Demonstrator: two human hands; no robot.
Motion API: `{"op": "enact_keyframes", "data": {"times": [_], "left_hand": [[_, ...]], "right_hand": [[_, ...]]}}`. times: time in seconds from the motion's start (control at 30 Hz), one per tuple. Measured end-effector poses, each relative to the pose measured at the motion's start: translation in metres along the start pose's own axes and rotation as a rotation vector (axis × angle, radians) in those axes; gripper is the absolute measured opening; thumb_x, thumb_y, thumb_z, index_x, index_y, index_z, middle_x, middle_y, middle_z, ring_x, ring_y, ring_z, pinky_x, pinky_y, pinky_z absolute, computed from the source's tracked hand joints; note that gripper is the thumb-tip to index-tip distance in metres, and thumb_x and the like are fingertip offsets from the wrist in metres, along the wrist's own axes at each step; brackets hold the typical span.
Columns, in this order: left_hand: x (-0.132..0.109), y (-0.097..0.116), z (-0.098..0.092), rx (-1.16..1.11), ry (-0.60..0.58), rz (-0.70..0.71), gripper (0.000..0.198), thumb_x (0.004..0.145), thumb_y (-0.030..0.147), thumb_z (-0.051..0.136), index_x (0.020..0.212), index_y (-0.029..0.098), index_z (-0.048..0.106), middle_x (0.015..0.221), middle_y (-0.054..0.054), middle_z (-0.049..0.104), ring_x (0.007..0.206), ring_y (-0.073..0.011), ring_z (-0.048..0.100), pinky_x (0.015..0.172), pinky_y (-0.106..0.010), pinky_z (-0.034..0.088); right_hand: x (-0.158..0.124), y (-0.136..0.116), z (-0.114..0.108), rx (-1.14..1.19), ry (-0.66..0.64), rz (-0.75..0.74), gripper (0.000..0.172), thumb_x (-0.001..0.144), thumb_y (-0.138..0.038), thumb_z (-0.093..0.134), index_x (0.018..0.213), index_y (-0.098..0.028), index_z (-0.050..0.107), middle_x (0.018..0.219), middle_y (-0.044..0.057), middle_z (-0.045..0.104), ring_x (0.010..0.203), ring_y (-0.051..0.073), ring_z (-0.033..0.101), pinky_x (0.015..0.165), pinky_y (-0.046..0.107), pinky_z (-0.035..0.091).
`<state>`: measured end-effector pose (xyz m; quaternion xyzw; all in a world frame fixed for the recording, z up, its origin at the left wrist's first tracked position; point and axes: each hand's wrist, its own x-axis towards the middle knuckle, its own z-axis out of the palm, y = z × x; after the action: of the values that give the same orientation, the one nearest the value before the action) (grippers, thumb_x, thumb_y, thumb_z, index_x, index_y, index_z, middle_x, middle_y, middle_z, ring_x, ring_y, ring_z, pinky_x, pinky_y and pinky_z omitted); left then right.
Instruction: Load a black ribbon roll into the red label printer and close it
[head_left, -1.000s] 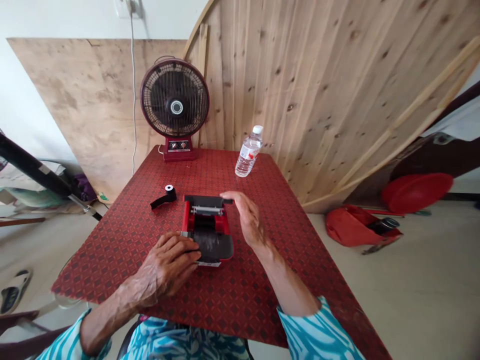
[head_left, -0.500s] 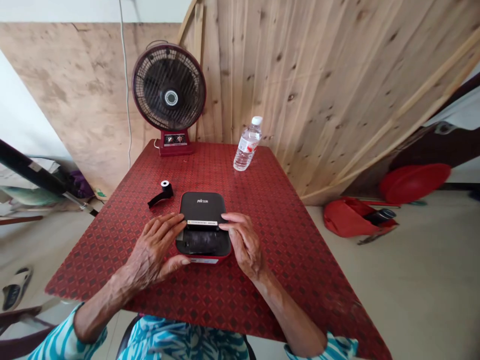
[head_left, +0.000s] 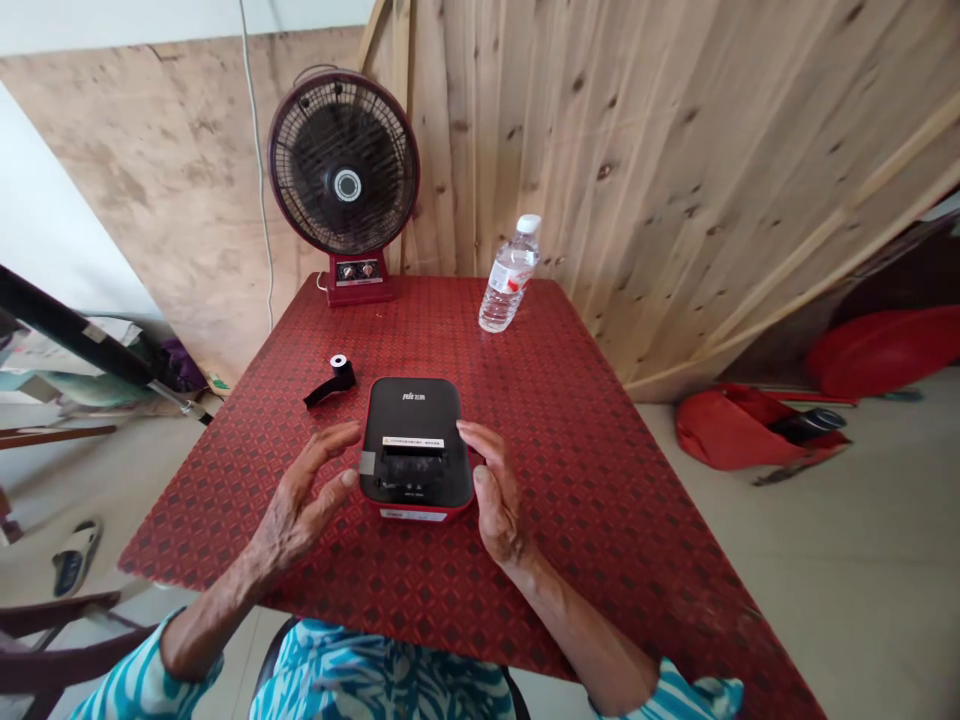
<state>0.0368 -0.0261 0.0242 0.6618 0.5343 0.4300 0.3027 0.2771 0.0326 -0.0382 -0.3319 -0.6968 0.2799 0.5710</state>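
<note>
A small label printer point(head_left: 415, 420) with a black top and a red base lies flat on the red patterned table. A white warning strip crosses its lid, above a dark slot and glossy window. At its left side, my left hand point(head_left: 309, 492) is raised with fingers and thumb apart, holding nothing. My right hand point(head_left: 498, 492) curves along the right side with fingers apart and nothing in the grasp; its fingertips are at the printer's edge, and I cannot tell whether they touch. Behind and to the left stands a paper roll point(head_left: 343, 372), white at the core, with a black tail unrolled.
At the back of the table point(head_left: 600, 500) stand a dark red fan point(head_left: 346, 185) and a clear water bottle point(head_left: 508, 275). A wooden panel wall point(head_left: 570, 130) rises behind them. On the floor to the right lies a red bag point(head_left: 720, 430). A chair point(head_left: 60, 630) stands at lower left.
My left hand has come off the printer and moved left. My right fingers have drawn back from the lid to its right edge. The printer's lid now looks flat. The view has shifted slightly.
</note>
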Motion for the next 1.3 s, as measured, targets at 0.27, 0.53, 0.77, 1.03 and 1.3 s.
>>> {"op": "enact_keyframes", "data": {"times": [0.27, 0.53, 0.77, 1.03, 1.3], "left_hand": [[0.018, -0.007, 0.005, -0.392, 0.001, -0.3, 0.054, 0.079, 0.036, 0.069, 0.128, 0.018, 0.053, 0.121, -0.014, 0.063, 0.105, -0.0248, 0.063, 0.088, -0.041, 0.054], [0.025, -0.011, 0.004, -0.413, -0.133, -0.386, 0.06, 0.08, 0.031, 0.064, 0.136, 0.018, 0.046, 0.124, -0.014, 0.062, 0.112, -0.0269, 0.06, 0.089, -0.042, 0.052], [0.033, -0.015, 0.005, -0.48, -0.173, -0.413, 0.062, 0.074, 0.025, 0.062, 0.134, 0.021, 0.049, 0.133, -0.013, 0.057, 0.122, -0.031, 0.052, 0.088, -0.041, 0.052], [0.031, -0.018, 0.005, -0.445, -0.22, -0.361, 0.062, 0.078, 0.03, 0.058, 0.138, 0.023, 0.044, 0.126, -0.012, 0.062, 0.105, -0.0266, 0.064, 0.084, -0.039, 0.053], [0.035, -0.01, 0.006, -0.571, -0.173, -0.485, 0.068, 0.068, 0.027, 0.067, 0.133, 0.019, 0.05, 0.123, -0.012, 0.065, 0.111, -0.0317, 0.06, 0.088, -0.039, 0.047]], "right_hand": [[-0.013, 0.023, 0.007, 0.107, 0.127, 0.457, 0.044, 0.096, -0.053, 0.036, 0.126, -0.026, 0.054, 0.132, 0.008, 0.058, 0.124, 0.024, 0.053, 0.107, 0.046, 0.041], [-0.009, 0.016, 0.006, 0.123, 0.051, 0.457, 0.041, 0.096, -0.052, 0.037, 0.118, -0.025, 0.059, 0.123, 0.007, 0.063, 0.115, 0.022, 0.058, 0.101, 0.04, 0.046], [-0.008, 0.015, 0.004, 0.115, 0.036, 0.469, 0.038, 0.096, -0.049, 0.039, 0.118, -0.026, 0.059, 0.121, 0.006, 0.062, 0.115, 0.022, 0.057, 0.103, 0.04, 0.044], [-0.007, 0.017, 0.006, 0.15, 0.035, 0.451, 0.037, 0.096, -0.048, 0.04, 0.116, -0.024, 0.06, 0.119, 0.008, 0.062, 0.113, 0.022, 0.057, 0.102, 0.04, 0.044], [-0.005, 0.017, 0.009, 0.177, 0.033, 0.412, 0.035, 0.096, -0.045, 0.04, 0.115, -0.024, 0.06, 0.12, 0.007, 0.062, 0.113, 0.021, 0.057, 0.103, 0.039, 0.043]]}}
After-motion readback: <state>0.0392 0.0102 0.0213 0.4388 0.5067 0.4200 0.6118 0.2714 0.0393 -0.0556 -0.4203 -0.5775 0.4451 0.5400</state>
